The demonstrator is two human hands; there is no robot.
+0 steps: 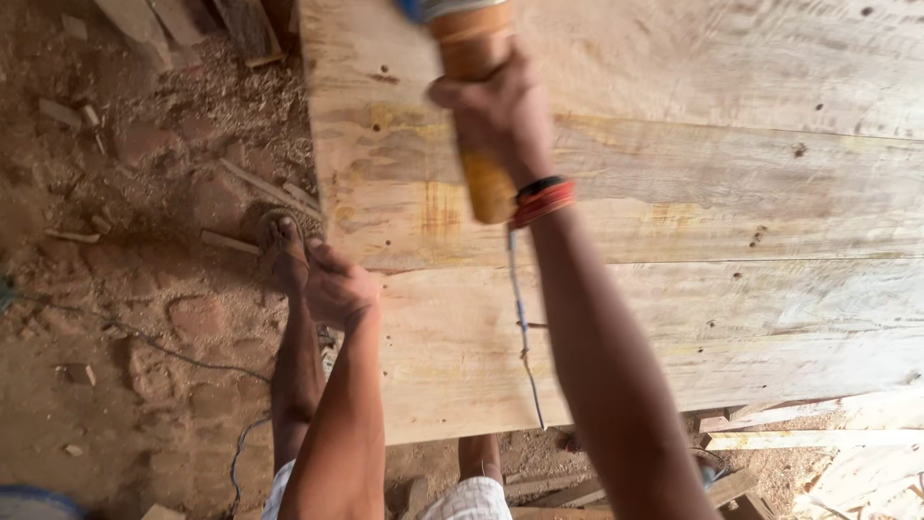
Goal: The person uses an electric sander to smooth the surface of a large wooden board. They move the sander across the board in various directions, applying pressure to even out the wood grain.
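Note:
My right hand (500,111) grips the orange handle of a power tool (476,116) held over a wide panel of pale wooden planks (693,193). A thin cord (520,318) hangs from the tool across the wood. Red and black bands sit on that wrist. My left hand (337,287) rests curled on the panel's left edge, holding nothing else. The tool's working end is cut off by the top of the frame.
Dirt floor (144,289) with sawdust, wood offcuts and a thin cable lies to the left. My foot in a sandal (284,246) stands by the panel's edge. More planks and scraps (818,453) lie at lower right.

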